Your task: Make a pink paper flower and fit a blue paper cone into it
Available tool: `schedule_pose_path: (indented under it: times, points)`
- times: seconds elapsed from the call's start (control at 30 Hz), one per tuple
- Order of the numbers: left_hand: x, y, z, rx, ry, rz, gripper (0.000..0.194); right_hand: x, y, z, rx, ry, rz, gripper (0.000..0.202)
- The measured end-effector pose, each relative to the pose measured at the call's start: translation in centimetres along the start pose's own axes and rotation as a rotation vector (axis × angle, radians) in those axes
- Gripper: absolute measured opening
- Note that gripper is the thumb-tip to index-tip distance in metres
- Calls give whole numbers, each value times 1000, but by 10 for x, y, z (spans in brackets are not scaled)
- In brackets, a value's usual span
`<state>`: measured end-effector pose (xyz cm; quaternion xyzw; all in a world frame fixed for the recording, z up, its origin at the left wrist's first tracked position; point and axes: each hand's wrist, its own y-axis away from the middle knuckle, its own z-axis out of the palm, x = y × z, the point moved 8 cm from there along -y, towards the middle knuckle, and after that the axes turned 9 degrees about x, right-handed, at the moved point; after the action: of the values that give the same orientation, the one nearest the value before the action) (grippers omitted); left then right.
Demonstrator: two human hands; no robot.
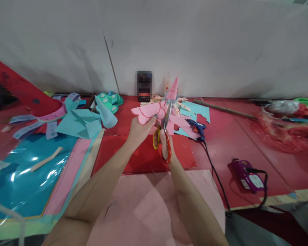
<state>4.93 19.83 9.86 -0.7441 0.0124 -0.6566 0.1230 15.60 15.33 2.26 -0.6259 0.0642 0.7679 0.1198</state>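
My left hand (pixel 143 129) grips a pink paper piece (pixel 149 112) with a scalloped outline drawn in red. In my right hand (pixel 166 140) are scissors (pixel 168 150) with one red and one yellow handle loop, their blades pointing up and away from me at the right side of the pink paper. Behind the blades stands a pink paper cone (pixel 173 89) with marks on it, amid patterned strips. More pink paper lies just to the right of the scissors. My left fingertips are partly hidden by the paper.
A blue glue gun (pixel 199 128) lies right of my hands, its black cord running to a purple power socket (pixel 248 176). A phone (pixel 144 85) leans against the wall. Folded light-blue paper (pixel 79 123) and blue plastic-covered sheets (pixel 41 171) lie left; crumpled red plastic (pixel 284 133) lies right.
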Motion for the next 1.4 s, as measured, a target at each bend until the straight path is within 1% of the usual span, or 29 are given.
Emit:
schedule_pose_path:
  times: [0.17, 0.37, 0.53, 0.67, 0.8, 1.0, 1.17, 1.4]
  points:
    - [3, 0, -2, 9, -13, -23, 13, -1, 1, 0, 10, 4, 4, 38]
    - [0, 0, -3, 18, 5, -42, 18, -4, 1, 1, 11, -29, 25, 39]
    - [5, -2, -2, -5, 24, -20, 16, -5, 2, 2, 14, -37, 49, 40]
    - [9, -4, -2, -21, 58, 37, 16, -4, 3, 3, 5, -21, 59, 40]
    - [9, -5, -2, -18, 83, 75, 16, -3, 4, 2, 6, -23, 70, 40]
    - [8, -9, -4, -18, 90, 82, 17, -5, 6, 4, 4, -18, 86, 39]
    - [6, -12, -6, -35, 111, 49, 17, -7, 8, 5, 12, -4, 91, 38]
    - [9, -12, -7, -27, 102, 58, 17, -3, 8, 4, 14, -4, 108, 39]
